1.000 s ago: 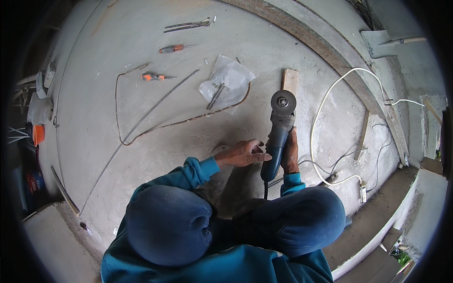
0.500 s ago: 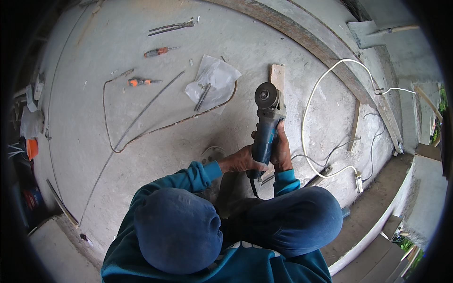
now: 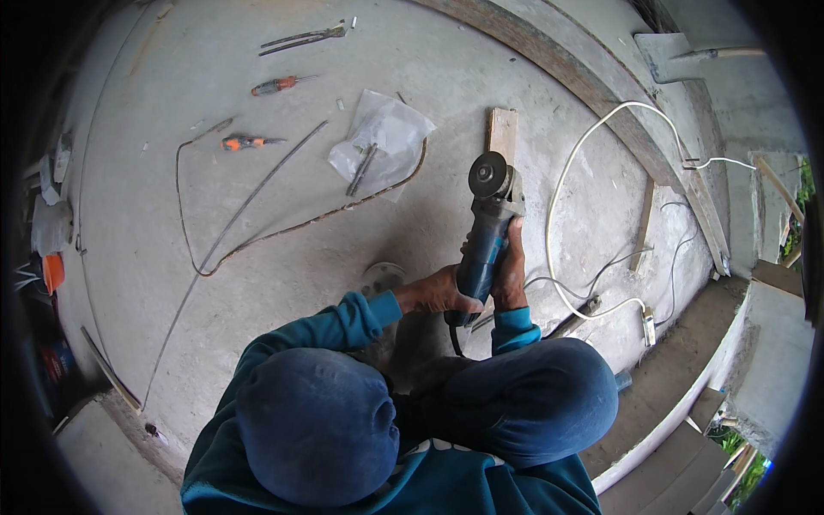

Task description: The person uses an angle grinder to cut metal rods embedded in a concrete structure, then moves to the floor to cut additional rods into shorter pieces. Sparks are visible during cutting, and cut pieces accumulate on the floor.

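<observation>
An angle grinder (image 3: 483, 257), dark blue-green and black with a round disc (image 3: 488, 174) at its far end, is held up in front of my knees. My left hand (image 3: 440, 292) is closed around the rear of its body from the left. On the other side, my right hand (image 3: 512, 264) grips the body nearer the head. The tool's black cord drops from its near end. Past the disc, a short wooden board (image 3: 502, 133) lies on the floor, its near part hidden behind the grinder. Whether the disc is spinning cannot be told.
A clear plastic bag (image 3: 371, 129) with short metal rods (image 3: 362, 170) on it, a bent rusty rod (image 3: 318, 227), two screwdrivers (image 3: 276, 86) and pincers (image 3: 302, 39) lie ahead on the left. At right are a white cable (image 3: 560, 184), a socket block (image 3: 648, 326) and a long beam (image 3: 558, 69).
The view has shifted slightly, moving the floor items left and up. The grinder tilts a little more to the right; both hands keep their hold.
</observation>
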A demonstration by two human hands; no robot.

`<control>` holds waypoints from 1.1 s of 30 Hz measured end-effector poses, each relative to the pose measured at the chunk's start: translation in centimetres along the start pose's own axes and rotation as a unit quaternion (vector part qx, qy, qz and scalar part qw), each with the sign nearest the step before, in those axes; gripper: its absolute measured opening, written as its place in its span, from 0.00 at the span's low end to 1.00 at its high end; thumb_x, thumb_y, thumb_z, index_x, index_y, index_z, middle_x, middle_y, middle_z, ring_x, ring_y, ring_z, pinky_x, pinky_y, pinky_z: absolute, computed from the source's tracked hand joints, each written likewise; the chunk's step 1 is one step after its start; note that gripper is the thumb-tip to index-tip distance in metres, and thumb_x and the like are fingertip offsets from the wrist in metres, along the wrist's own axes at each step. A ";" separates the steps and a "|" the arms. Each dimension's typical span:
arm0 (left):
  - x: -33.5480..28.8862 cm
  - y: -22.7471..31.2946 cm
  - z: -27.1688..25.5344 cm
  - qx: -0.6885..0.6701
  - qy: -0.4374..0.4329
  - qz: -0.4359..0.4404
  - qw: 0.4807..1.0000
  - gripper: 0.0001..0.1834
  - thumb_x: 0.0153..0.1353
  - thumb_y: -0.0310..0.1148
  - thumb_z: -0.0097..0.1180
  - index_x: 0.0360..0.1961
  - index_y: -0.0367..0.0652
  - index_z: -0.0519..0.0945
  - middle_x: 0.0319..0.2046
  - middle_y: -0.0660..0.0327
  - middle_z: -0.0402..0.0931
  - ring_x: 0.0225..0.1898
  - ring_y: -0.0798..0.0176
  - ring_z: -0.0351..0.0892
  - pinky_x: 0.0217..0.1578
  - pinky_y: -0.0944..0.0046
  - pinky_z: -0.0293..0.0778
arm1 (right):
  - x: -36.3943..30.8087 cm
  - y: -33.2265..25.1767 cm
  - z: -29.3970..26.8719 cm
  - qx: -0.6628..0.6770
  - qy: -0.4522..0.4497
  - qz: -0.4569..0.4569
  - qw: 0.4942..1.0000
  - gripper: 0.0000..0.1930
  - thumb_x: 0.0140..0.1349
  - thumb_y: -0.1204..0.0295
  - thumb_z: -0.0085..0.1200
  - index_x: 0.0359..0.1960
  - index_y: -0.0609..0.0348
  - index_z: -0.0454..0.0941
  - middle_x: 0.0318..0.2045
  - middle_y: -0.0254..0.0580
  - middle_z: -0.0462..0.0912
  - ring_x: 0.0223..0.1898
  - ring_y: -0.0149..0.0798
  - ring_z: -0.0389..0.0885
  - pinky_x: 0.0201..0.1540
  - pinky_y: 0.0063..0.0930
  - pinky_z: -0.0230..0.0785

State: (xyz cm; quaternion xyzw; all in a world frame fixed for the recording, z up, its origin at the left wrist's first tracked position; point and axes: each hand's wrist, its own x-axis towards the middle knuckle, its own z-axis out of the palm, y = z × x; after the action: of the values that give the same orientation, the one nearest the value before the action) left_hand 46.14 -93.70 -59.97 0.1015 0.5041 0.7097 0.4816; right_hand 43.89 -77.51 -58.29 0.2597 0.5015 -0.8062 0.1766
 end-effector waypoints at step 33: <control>-7.6 2.6 -11.2 0.505 0.449 0.105 0.730 0.13 0.66 0.38 0.59 0.43 0.39 0.84 0.36 0.51 0.84 0.37 0.45 0.81 0.41 0.51 0.75 | 0.6 -1.9 -5.4 -0.227 0.031 0.008 0.973 0.29 0.53 0.63 0.73 0.52 0.62 0.75 0.36 0.38 0.82 0.33 0.32 0.82 0.38 0.27 0.76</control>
State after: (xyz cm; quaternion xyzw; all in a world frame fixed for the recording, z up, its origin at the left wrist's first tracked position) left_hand 41.50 -106.66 -60.55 0.0518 0.9318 0.3593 -0.0009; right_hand 43.66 -71.83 -59.21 0.2422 0.6744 -0.6612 0.2220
